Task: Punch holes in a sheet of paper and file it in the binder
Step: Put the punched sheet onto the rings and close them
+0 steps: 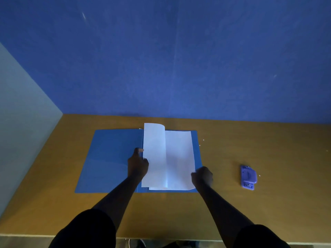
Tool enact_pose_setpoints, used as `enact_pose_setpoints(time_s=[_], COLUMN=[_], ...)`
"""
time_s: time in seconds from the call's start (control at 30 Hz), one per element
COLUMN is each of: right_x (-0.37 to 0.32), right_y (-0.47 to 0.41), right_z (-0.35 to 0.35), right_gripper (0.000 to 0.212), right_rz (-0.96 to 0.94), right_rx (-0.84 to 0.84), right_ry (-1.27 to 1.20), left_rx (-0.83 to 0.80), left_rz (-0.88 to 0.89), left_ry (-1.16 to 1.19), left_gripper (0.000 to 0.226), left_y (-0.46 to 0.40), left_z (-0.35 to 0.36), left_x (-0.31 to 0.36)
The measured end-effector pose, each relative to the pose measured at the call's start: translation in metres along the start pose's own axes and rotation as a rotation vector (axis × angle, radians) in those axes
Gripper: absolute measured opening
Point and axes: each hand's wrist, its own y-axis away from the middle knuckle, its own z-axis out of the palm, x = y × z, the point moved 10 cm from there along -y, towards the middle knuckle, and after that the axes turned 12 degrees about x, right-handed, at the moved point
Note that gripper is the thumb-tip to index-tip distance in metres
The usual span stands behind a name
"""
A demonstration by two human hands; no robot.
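A blue binder (111, 158) lies open flat in the middle of the wooden table. White paper sheets (179, 158) lie on its right half. One white sheet (154, 154) is curled up and over near the spine. My left hand (138, 165) holds this sheet's left edge beside the spine. My right hand (202, 176) is closed at the lower right corner of the paper, and whether it pinches the sheets is hard to tell. A purple hole punch (248, 177) rests on the table to the right, apart from both hands.
The table (53, 203) meets a blue wall (161, 59) at the back and a pale wall (21, 122) on the left. Tiny white paper dots (203, 140) lie right of the binder. The table's front edge (161, 238) runs near my arms.
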Motion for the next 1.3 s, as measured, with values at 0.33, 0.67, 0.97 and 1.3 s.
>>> enact_pose_setpoints(time_s=[0.33,0.67,0.97,1.3], right_x=[-0.035,-0.069,-0.052,-0.040], right_y=[0.031,0.068,0.049,0.020], right_z=[0.000,-0.001,-0.027,-0.021], right_gripper=[0.009,0.020,0.026,0.040], right_rz=[-0.155,-0.397,-0.296,-0.223], right_rx=[-0.154,-0.099,0.092,-0.046], right_ry=[-0.339,-0.233,-0.190,-0.149], left_rx=[-0.227,-0.356,-0.246,-0.112], left_rz=[0.085,0.095,0.074,0.041], left_ry=[-0.010,-0.023,-0.068,-0.045], left_gripper=[0.036,0.035,0.051,0.046], left_y=[0.017,0.047,0.029,0.012], left_z=[0.028,0.057,0.043,0.020], left_x=[0.021,0.056,0.046,0.034])
